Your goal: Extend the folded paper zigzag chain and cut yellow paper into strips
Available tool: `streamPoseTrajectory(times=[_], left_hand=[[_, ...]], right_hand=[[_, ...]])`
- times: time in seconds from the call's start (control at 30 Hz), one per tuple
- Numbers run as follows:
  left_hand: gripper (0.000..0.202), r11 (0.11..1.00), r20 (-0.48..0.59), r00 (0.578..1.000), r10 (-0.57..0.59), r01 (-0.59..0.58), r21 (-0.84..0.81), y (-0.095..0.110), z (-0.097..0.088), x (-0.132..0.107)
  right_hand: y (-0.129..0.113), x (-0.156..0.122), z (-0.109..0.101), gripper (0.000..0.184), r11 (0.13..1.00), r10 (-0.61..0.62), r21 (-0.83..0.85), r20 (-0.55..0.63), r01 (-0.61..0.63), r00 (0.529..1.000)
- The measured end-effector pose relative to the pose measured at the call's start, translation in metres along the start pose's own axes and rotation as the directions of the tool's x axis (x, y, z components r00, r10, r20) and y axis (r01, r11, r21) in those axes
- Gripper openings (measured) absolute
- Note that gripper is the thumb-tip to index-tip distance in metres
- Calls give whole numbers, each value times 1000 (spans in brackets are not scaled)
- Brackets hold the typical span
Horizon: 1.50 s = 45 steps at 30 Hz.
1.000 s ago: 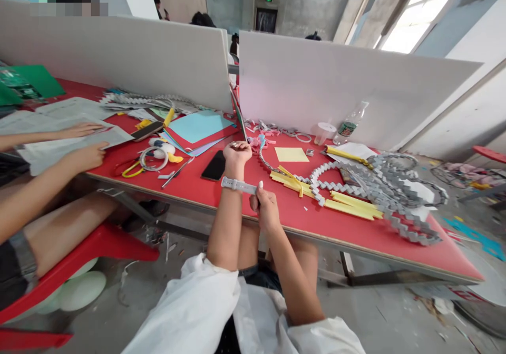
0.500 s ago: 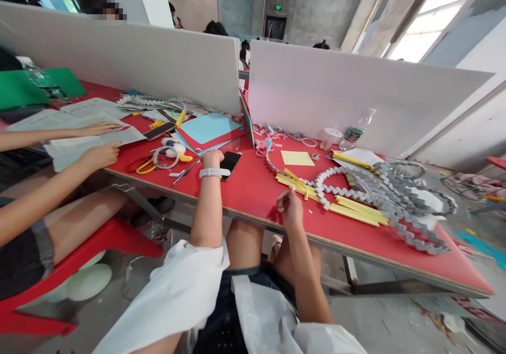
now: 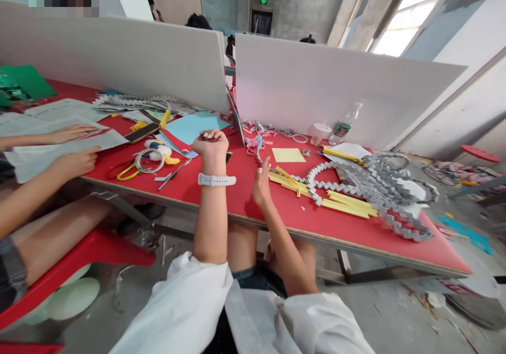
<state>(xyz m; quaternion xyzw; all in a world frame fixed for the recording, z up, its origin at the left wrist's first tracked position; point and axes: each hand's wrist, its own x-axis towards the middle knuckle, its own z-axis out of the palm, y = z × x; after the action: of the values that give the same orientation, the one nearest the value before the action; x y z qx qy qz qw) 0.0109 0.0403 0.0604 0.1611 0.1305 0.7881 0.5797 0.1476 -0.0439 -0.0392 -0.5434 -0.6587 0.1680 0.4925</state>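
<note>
My left hand (image 3: 211, 144) is raised above the red table (image 3: 245, 196) in a closed fist, with a white watch (image 3: 215, 179) on its wrist. Nothing shows inside the fist. It hovers over a black phone that is mostly hidden behind it. My right hand (image 3: 262, 182) is lifted with fingers stretched upward, open and holding nothing. It sits just left of the yellow paper strips (image 3: 340, 201) and the grey folded paper chain (image 3: 379, 190).
A yellow square note (image 3: 288, 155), blue and red sheets (image 3: 193, 126), scissors (image 3: 130, 168) and a clear bottle (image 3: 343, 126) lie on the table. White dividers (image 3: 316, 85) stand behind. Another person's hands (image 3: 73, 148) rest on papers at the left.
My left fist rose off the phone and moved farther from me. My right hand lifted from the table edge, moved left and opened its fingers. A second ago it pinched the watch strap.
</note>
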Motion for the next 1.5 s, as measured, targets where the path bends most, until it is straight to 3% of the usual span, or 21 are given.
streamPoseTrajectory(times=[0.07,0.1,0.17,0.23,0.3,0.37,0.4,0.43,0.47,0.5,0.57,0.6,0.7,0.8,0.9,1.0,1.23,1.33,1.43,1.5], left_hand=[[41,999,-96,995,15,-18,-33,-10,3,-2],[44,999,-130,991,8,-13,-40,-17,5,-6],[43,999,-152,988,-39,35,-32,-30,9,-18],[41,996,-141,986,-88,87,-14,-38,14,-29],[40,994,-121,987,-110,109,-15,-40,19,-35],[39,997,-47,997,-65,67,41,-43,23,-37],[38,986,50,999,-1,-7,165,-46,23,-37],[38,924,212,975,68,-142,356,-52,22,-38],[38,766,412,907,90,-327,553,-61,19,-40],[37,513,608,794,-1,-521,682,-71,15,-43],[19,284,726,647,-232,-669,687,-94,3,-51],[14,215,742,574,-348,-721,658,-106,-5,-56],[24,160,724,399,-563,-806,569,-133,-23,-64],[15,136,695,305,-651,-854,503,-147,-30,-60],[17,113,688,267,-675,-884,454,-144,-29,-56],[23,110,700,243,-671,-902,418,-124,-34,-64],[24,84,689,226,-688,-919,385,-56,-84,-114],[34,-25,595,191,-780,-961,275,-47,-89,-116],[38,-179,493,236,-837,-971,161,-47,-85,-108],[37,-200,486,269,-832,-961,191,-48,-82,-105]], right_hand=[[-10,-17,-9,69,1000,-16,-1,-94,16,995],[-20,-25,-11,74,994,-112,-33,-137,108,984],[-38,-36,-7,84,941,-323,-111,-5,320,946],[-41,-39,1,78,944,-300,-132,37,302,953],[-25,-39,3,69,966,-202,-162,24,203,979],[1,-41,-7,66,968,-151,-196,29,154,988],[15,-43,-16,64,968,-137,-211,21,139,990],[27,-45,-28,63,965,-123,-234,-7,118,992],[37,-48,-41,60,954,-115,-288,-74,89,991],[47,-52,-55,55,950,-108,-306,-120,67,987],[62,-58,-83,48,945,-93,-326,-190,27,977],[68,-60,-96,47,944,-83,-331,-211,9,974],[83,-68,-122,40,940,-59,-340,-241,-28,969],[91,-75,-132,36,942,-32,-328,-288,-67,957],[91,-79,-133,35,952,-4,-288,-348,-103,937],[91,-81,-135,32,964,22,-236,-376,-119,926],[90,-82,-136,26,981,67,-139,-416,-136,907],[88,-82,-135,25,983,82,-112,-429,-143,900],[88,-82,-136,25,983,113,-82,-444,-166,889],[89,-83,-137,25,981,136,-66,-448,-184,884]])
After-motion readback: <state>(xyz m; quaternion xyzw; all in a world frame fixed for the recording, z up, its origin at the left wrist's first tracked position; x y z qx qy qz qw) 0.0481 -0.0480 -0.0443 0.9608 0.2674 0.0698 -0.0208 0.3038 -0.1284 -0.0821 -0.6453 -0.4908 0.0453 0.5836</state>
